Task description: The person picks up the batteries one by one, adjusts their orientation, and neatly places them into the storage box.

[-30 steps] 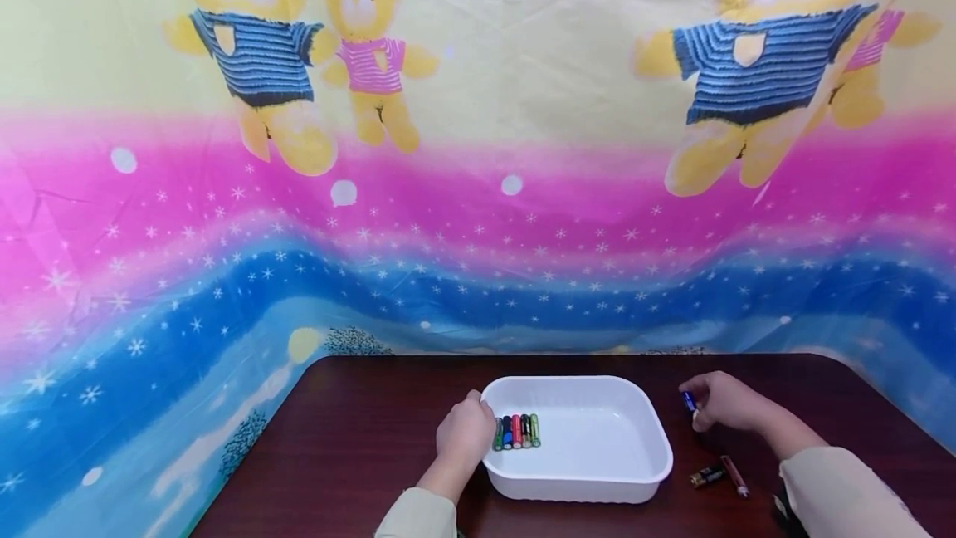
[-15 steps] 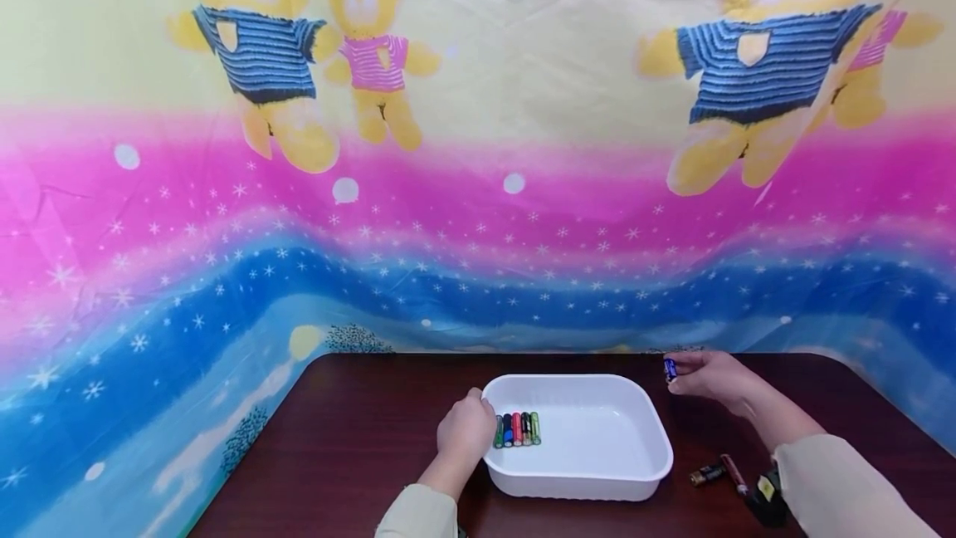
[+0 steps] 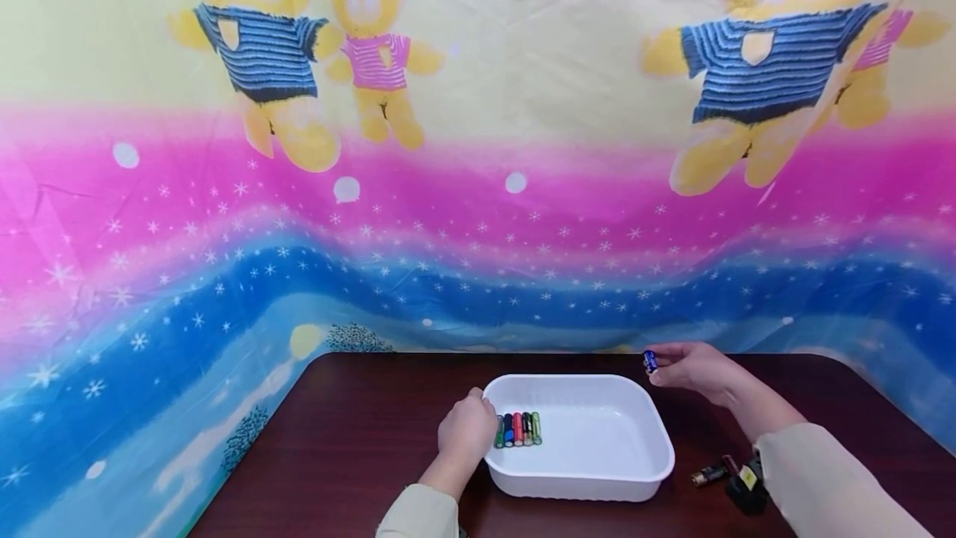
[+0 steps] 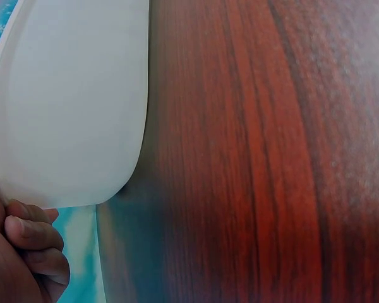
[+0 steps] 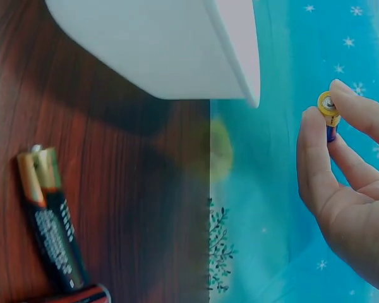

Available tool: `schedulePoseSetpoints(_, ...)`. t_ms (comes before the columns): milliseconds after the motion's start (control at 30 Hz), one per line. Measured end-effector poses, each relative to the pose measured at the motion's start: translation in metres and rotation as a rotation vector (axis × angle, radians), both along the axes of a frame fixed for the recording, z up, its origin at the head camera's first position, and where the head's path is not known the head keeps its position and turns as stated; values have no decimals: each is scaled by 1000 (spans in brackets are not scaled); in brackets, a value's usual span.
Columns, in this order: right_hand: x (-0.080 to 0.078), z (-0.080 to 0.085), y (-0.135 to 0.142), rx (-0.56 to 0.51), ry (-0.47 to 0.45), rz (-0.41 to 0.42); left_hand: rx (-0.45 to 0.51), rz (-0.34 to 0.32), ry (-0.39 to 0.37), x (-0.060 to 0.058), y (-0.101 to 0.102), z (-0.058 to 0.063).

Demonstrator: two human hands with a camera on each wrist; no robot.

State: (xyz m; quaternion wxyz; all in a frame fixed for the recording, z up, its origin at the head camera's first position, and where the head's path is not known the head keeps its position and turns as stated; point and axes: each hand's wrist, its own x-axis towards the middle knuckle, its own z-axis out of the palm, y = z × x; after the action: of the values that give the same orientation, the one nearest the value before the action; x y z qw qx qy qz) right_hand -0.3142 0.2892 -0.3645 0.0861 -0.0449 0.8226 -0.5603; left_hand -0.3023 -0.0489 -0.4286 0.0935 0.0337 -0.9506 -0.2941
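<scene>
A white plastic basin [image 3: 578,488] stands on the dark wood table. My left hand [image 3: 466,434] grips its left rim; the left wrist view shows the fingers curled at the basin's edge. Inside, against the left end, several batteries [image 3: 518,429] in green, blue, red and black lie side by side. Beyond the basin's far right corner, my right hand [image 3: 698,370] pinches a small blue battery [image 3: 651,363] between thumb and fingers, off the table. From the right wrist, that battery's yellow end [image 5: 328,104] shows between the fingertips.
Right of the basin lie a black-and-gold battery [image 3: 705,474] and a red battery [image 3: 729,463], the red one partly hidden by the black wrist camera [image 3: 747,490]. A patterned curtain [image 3: 478,256] hangs behind the table's far edge.
My right hand has moved away from the loose batteries, leftward and toward the far side, carrying the blue battery nearer the basin. My left hand stays on the rim.
</scene>
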Motion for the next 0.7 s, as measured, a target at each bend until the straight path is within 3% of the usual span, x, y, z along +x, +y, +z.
schedulePoseSetpoints(133,-2,2,-7,13,-3,-27,3,1,-3,0,0,-1)
schedulePoseSetpoints(700,-13,4,-28,-44,-10,7,-9,3,-14,-2,1,-3)
